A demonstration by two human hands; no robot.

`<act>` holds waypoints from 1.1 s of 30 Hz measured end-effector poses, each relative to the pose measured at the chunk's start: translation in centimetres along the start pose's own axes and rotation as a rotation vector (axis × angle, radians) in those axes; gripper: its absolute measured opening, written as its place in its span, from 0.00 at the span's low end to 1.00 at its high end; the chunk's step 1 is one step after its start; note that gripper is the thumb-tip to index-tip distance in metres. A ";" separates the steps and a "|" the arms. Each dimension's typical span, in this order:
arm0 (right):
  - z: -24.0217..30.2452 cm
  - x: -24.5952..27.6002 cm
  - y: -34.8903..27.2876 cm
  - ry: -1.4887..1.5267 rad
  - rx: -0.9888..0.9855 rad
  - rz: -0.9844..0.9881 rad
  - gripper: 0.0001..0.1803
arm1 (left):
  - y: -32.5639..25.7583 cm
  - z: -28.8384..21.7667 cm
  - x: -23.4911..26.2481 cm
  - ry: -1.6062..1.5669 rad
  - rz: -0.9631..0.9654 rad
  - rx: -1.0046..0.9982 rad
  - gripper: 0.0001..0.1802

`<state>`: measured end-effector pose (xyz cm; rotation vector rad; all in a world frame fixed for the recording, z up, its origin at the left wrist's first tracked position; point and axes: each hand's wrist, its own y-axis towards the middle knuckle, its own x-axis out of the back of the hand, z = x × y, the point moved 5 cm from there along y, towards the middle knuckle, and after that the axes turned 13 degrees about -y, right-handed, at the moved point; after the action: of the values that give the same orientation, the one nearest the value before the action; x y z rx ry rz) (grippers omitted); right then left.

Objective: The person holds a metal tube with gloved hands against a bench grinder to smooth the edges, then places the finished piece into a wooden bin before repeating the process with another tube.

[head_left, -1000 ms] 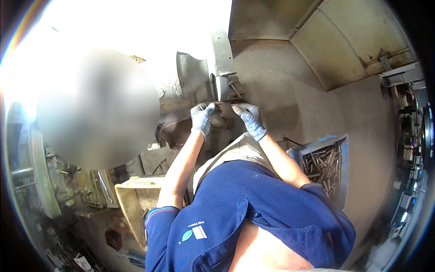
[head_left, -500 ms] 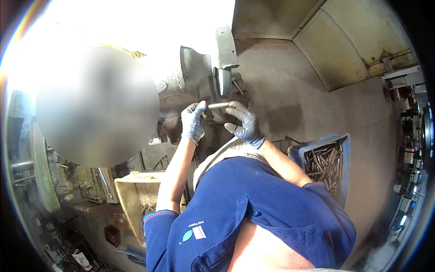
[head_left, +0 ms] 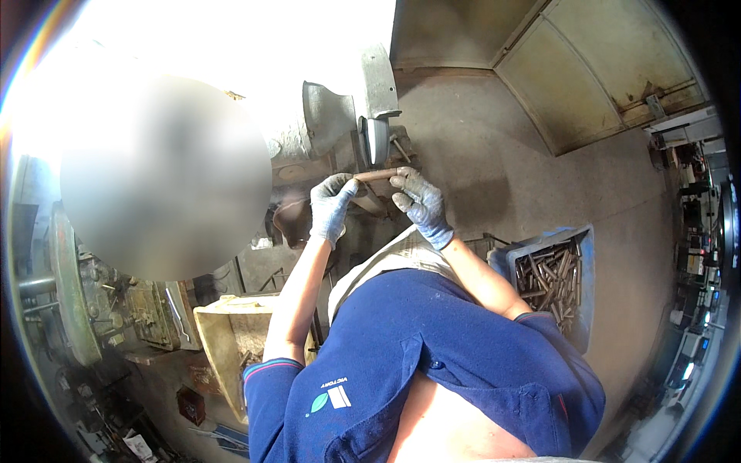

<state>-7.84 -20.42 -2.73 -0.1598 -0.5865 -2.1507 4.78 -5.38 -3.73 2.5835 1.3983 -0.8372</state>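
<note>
A short metal rod (head_left: 376, 175) spans the gap between my two gloved hands, its right end a little higher than its left. My left hand (head_left: 332, 207) is closed, pinching the rod's left end between thumb and fingers. At the other end, the fingertips of my right hand (head_left: 421, 204) hold the rod, while its thumb stands apart below. Just beyond the rod is the lower tip of a grey machine guard (head_left: 379, 85), with a dark, shiny-edged part (head_left: 377, 143) under it. Rod and machine look apart, though the exact gap is hard to judge.
To my right stands a blue crate (head_left: 589, 289) with many similar metal rods (head_left: 549, 276). A cream-coloured bin (head_left: 218, 339) with some pieces inside is at my left. A metal cabinet (head_left: 594, 73) stands far right. A round blur hides the area at left.
The rod has tilted, its right end now higher, and its visible side looks browner than before. My right hand has risen slightly at the fingertips. The whole view has shifted a little.
</note>
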 end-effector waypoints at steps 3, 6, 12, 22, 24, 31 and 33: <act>-1.0 0.1 0.4 0.008 -0.028 -0.002 0.16 | 1.4 2.3 1.1 0.008 -0.022 -0.025 0.06; -2.3 1.0 0.7 -0.097 -0.051 -0.007 0.15 | 2.0 2.8 -0.5 -0.022 -0.038 0.007 0.06; -2.4 1.0 1.2 -0.106 -0.175 -0.011 0.11 | 2.7 3.4 -1.1 -0.050 -0.085 0.015 0.05; -3.4 -2.8 1.4 0.008 -0.230 0.032 0.15 | 2.8 3.0 2.6 -0.093 -0.168 0.021 0.05; -3.2 -1.9 1.6 -0.045 -0.223 0.030 0.14 | 3.4 3.9 2.5 -0.007 -0.149 0.010 0.04; -5.5 -0.4 1.4 -0.075 -0.349 0.042 0.14 | 3.5 4.1 0.2 -0.022 -0.142 0.056 0.03; -4.5 -1.6 1.6 -0.063 -0.309 0.054 0.14 | 3.7 4.3 2.2 -0.019 -0.162 0.035 0.03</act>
<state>-5.22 -22.13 -6.66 -0.4090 -0.2778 -2.1791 6.81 -7.29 -9.13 2.5062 1.6190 -0.9123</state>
